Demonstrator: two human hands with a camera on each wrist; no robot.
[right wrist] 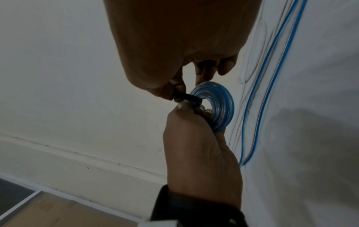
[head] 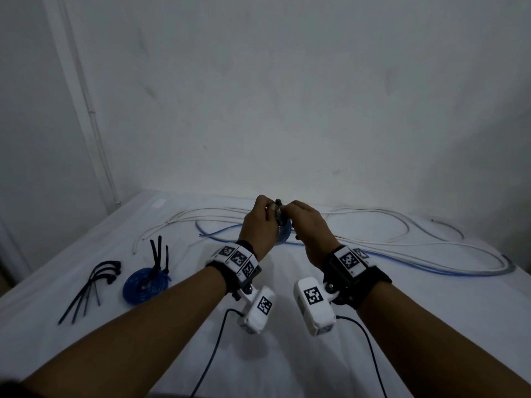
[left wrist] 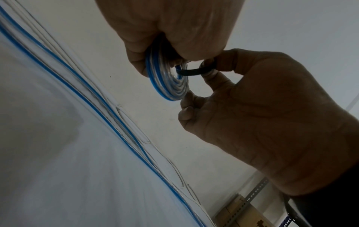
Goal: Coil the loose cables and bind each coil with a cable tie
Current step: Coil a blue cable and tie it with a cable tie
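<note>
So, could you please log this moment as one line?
left hand: grips blue coil | right hand: pinches black cable tie through coil | bound coil, spare ties on table

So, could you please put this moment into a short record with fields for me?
left hand: grips the held blue coil
right hand: pinches the black cable tie, which passes through that coil's centre
finished coil: lies tied on the table
spare ties: beside the finished coil
loose cables: white and blue, uncoiled at the back
</note>
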